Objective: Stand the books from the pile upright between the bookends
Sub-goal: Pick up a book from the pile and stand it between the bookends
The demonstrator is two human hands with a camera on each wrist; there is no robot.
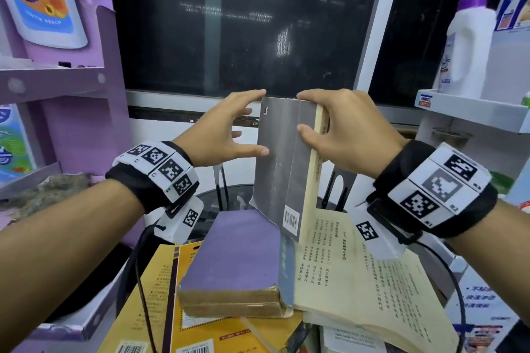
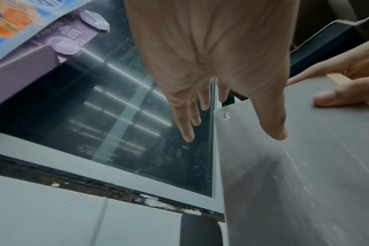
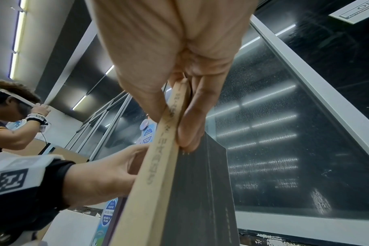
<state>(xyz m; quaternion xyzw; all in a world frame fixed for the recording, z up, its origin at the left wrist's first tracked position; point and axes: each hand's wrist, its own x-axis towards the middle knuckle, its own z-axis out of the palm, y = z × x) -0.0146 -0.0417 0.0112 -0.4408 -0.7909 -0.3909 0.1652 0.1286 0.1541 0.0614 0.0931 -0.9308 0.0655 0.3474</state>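
Pinching the grey book [image 1: 282, 163] mid-frame with our right hand [image 1: 341, 129], left hand [image 1: 226, 129] spread beside its cover, we judge its loose cover could buckle short of the bookends [image 1: 341, 183].

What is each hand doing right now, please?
Left hand: open, fingers spread at the grey book.
Right hand: grips the grey book's top edge.
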